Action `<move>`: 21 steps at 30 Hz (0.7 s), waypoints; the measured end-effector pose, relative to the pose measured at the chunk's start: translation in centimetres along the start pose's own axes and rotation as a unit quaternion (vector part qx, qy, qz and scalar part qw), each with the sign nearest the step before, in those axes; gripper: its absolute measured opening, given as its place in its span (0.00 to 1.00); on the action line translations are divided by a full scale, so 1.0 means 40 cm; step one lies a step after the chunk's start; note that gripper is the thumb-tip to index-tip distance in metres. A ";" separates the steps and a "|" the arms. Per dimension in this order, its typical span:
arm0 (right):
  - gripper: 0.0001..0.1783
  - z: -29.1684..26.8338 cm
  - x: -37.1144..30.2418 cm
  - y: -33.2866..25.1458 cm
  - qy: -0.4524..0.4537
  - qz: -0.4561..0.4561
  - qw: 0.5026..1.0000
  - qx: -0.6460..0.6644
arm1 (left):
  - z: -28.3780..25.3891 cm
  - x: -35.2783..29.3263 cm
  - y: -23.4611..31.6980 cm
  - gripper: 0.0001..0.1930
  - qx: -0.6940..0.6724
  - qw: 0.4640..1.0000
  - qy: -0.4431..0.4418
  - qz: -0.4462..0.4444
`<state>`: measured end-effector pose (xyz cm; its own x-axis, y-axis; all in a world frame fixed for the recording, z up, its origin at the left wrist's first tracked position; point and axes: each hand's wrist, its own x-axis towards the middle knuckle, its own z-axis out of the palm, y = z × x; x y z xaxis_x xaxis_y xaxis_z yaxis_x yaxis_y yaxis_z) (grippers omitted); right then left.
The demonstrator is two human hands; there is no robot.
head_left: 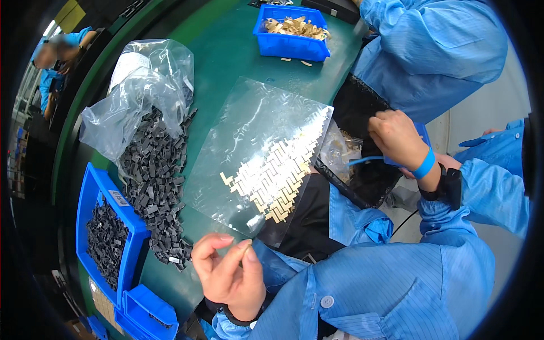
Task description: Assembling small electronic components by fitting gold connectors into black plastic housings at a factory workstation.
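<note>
1. A sheet overhangs the tabletop's right edge; pieces lie in rows on it.
2. Left of it lies a heap, a bag at its far end.
3. Beside the heap, the left-edge bin holds parts; the near bin stands before it.
4. The far bin holds strips.

Free tabletop strip; black pieces left, clear sheet right

Sticker label at nine o'clock

The pale sticker label stands on the large blue plastic parts bin, toward the bin's own one o'clock. It bears a short slanting line of dark characters, too small to read surely.
</note>
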<state>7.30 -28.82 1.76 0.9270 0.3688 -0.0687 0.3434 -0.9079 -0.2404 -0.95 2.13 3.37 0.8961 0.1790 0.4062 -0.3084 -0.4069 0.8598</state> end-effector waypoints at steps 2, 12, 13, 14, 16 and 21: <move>0.04 0.005 0.007 -0.006 -0.027 -0.027 0.996 0.082 | -0.003 0.001 -0.004 0.09 0.111 0.984 -0.033 0.135; 0.06 0.005 0.066 -0.259 -0.151 -0.185 0.836 0.494 | -0.011 -0.024 0.008 0.13 0.314 0.865 -0.098 0.380; 0.07 0.008 0.075 -0.274 -0.163 -0.199 0.809 0.529 | -0.014 -0.025 0.008 0.13 0.318 0.858 -0.106 0.389; 0.07 0.003 0.085 -0.280 -0.176 -0.214 0.779 0.562 | -0.017 -0.026 0.006 0.13 0.322 0.857 -0.105 0.389; 0.07 0.009 0.097 -0.288 -0.225 -0.204 0.755 0.581 | -0.021 -0.027 0.001 0.12 0.325 0.852 -0.108 0.397; 0.05 0.007 0.107 -0.292 -0.273 -0.198 0.740 0.582 | -0.032 -0.029 0.000 0.13 0.335 0.849 -0.133 0.386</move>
<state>7.22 -16.58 4.01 0.4801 0.8740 -0.0744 -0.0845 -0.0384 -0.9957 -2.40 3.08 3.28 0.5775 -0.5449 0.6079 -0.6655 -0.7456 -0.0362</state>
